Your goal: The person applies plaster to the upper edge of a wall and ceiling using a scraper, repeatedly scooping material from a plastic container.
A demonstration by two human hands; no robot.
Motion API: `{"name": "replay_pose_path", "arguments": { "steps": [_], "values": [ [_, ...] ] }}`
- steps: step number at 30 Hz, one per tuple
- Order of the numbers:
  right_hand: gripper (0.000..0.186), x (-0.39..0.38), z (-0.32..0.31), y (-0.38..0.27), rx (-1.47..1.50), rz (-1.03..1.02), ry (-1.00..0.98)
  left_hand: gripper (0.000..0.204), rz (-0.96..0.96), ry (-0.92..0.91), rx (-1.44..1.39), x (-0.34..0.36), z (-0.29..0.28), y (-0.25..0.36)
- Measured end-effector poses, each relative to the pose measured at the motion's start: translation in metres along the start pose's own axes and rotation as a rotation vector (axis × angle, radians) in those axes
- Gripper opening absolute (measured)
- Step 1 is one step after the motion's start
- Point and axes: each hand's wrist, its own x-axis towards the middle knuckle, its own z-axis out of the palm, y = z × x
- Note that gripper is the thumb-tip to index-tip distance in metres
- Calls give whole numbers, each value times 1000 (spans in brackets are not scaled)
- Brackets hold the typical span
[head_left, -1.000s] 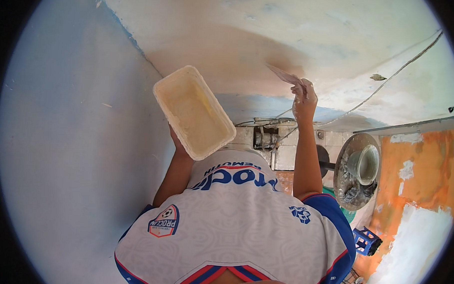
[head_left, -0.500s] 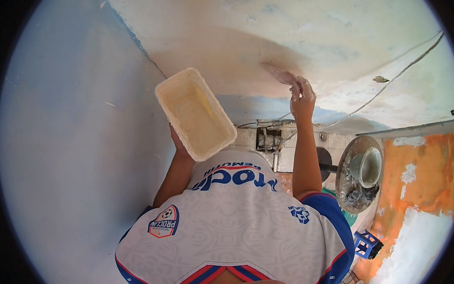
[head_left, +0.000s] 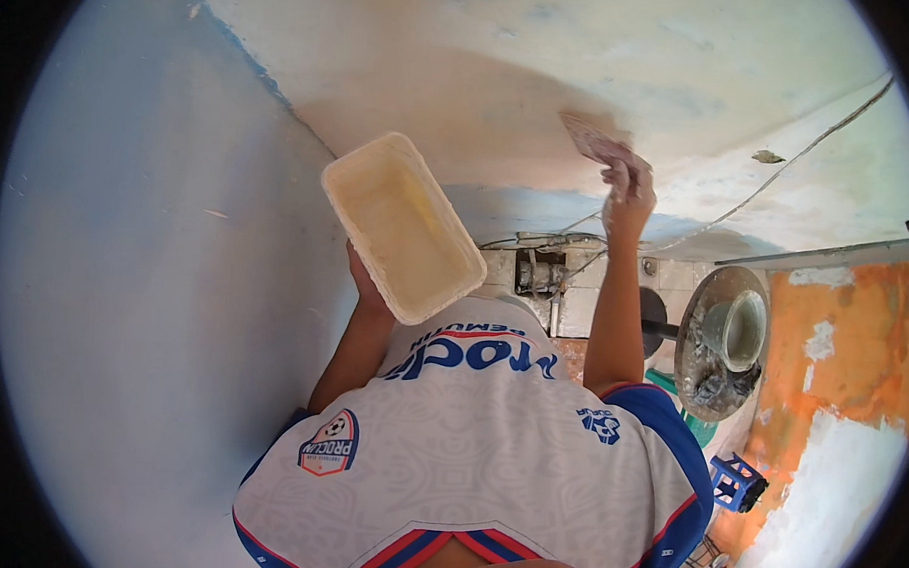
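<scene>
My left hand [head_left: 363, 276] grips a cream rectangular plastic tub [head_left: 402, 217] from underneath, with most fingers hidden behind it; its inside is coated with pale residue. Up to its right, my right hand [head_left: 630, 198] pinches a flat, thin scraper [head_left: 598, 141], its blade smeared pinkish-white. The blade lies at or very close to the pale, patchy wall [head_left: 502, 75] in front of me; whether it touches is unclear. My right hand has white smears on it.
A bluish wall [head_left: 123, 302] is at left. A grey cable [head_left: 769, 178] crosses the pale wall. At right are a round table [head_left: 701, 388] with a bowl [head_left: 743, 332], a blue stool [head_left: 730, 484] and an orange wall [head_left: 792, 376]. Tiles and pipework [head_left: 540, 275] show beyond my shirt.
My right hand and the scraper have moved to the right along the wall. The tub in my left hand has shifted slightly to the right.
</scene>
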Motion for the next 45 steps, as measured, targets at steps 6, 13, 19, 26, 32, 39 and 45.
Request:
{"name": "replay_pose_path", "arguments": {
  "steps": [6,13,19,26,32,39,45],
  "values": [
    [16,-16,23,3,42,-4,-194,60,-25,36,-52,3,-3,-1],
    [14,-3,-8,8,285,57,58,60,-53,155,-275,4,-3,5],
    [17,-34,39,-7,186,103,-207,61,-44,40,-67,7,-7,3],
    [16,8,-4,5,370,90,69,62,-31,22,-28,9,-7,7],
    [16,-25,16,-16,357,124,-156,62,-30,6,-19,11,-10,7],
    [20,3,21,26,270,161,14,63,-27,3,0,12,-10,8],
    [21,-13,-34,-7,221,143,30,64,-17,0,8,10,-12,7]
  ]
}}
